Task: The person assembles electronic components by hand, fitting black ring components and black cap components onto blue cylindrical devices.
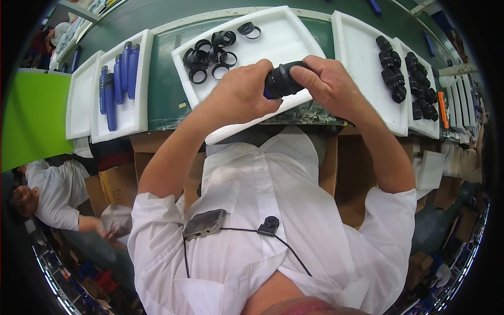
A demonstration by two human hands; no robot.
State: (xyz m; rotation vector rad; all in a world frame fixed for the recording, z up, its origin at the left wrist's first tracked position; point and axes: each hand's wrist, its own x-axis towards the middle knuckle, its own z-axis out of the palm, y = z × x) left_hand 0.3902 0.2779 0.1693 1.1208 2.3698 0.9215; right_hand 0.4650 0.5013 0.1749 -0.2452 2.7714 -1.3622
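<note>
Both my hands are closed on one black cylindrical fitting with a ribbed collar, held above the near edge of the middle white foam tray. My left hand wraps its left end, where a bit of blue shows; most of that end is hidden in the palm. My right hand grips the other end, thumb and fingers around it. Several loose black rings lie at the left of this tray, and one pair of rings lies apart near its far edge.
On the left, a foam tray bears several blue tubes with dark ends. Foam trays on the right carry rows of black fittings. Cardboard boxes stand under the green bench. Another person is at lower left.
</note>
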